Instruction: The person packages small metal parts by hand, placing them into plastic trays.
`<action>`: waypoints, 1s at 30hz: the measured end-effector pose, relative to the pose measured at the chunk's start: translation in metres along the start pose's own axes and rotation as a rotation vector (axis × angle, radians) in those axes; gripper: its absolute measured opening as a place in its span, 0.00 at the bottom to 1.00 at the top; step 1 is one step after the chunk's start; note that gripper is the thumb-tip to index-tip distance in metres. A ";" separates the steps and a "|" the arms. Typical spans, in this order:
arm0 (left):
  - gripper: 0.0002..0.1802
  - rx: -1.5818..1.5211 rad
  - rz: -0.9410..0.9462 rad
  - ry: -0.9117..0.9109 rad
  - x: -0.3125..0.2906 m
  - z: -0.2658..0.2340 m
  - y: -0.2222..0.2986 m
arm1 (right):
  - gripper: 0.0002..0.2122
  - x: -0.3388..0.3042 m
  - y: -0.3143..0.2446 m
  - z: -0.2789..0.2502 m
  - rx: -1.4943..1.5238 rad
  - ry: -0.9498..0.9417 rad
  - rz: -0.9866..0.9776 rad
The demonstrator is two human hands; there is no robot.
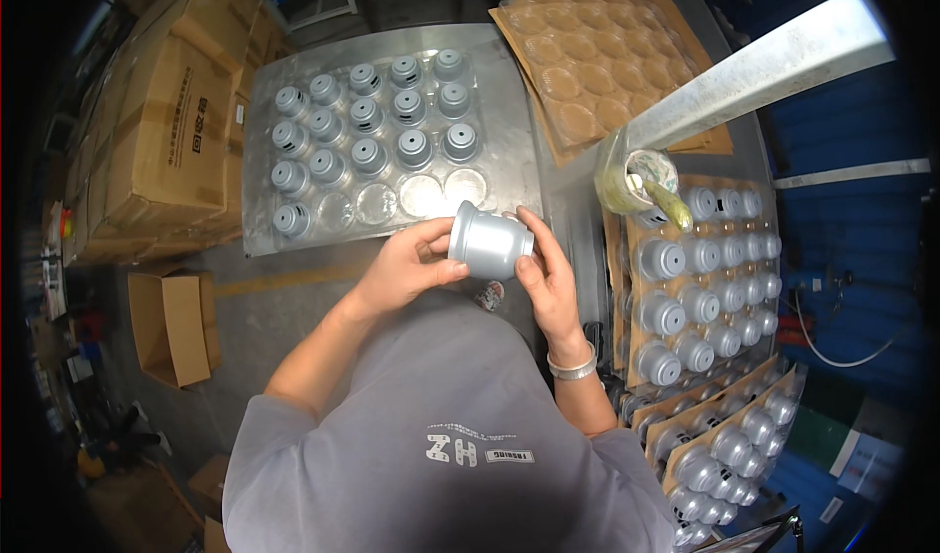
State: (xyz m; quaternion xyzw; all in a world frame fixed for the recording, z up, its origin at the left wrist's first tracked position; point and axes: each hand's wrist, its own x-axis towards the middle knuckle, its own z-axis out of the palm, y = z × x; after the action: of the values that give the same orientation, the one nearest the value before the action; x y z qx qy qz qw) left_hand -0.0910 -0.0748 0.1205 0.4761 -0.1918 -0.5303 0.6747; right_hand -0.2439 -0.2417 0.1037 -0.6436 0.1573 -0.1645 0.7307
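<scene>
Between my two hands, in front of my body, is a silver-grey cup-shaped part (488,243) lying on its side. Its wide flanged rim faces my left hand (413,264), whose fingers and thumb grip that end. My right hand (550,277) is closed around the narrower end. Beyond my hands, a clear plastic tray (336,212) rests on a metal table (262,93). Several rows of similar grey parts (367,154) stand in its round pockets; some pockets in the near row hold no part.
Brown cartons (157,151) are stacked at the left, above a small open box (176,328). A flat tray on cardboard (597,73) lies at the far right. A slanted metal post (764,68) with a tub (646,176) stands before stacked trays of grey parts (700,305).
</scene>
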 end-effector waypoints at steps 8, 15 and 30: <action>0.33 0.456 0.284 -0.006 0.006 -0.015 -0.021 | 0.29 0.005 -0.002 -0.005 0.017 0.067 0.062; 0.18 0.290 0.075 0.086 0.008 -0.019 -0.019 | 0.29 0.010 -0.003 -0.003 0.071 -0.006 0.099; 0.20 0.488 0.122 -0.072 0.018 -0.020 -0.006 | 0.28 0.016 0.003 -0.008 0.088 0.038 0.126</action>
State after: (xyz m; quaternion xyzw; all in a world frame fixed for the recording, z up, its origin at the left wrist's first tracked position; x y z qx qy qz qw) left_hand -0.0720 -0.0822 0.1013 0.5933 -0.3662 -0.4432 0.5634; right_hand -0.2332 -0.2553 0.0995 -0.5964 0.2038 -0.1372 0.7642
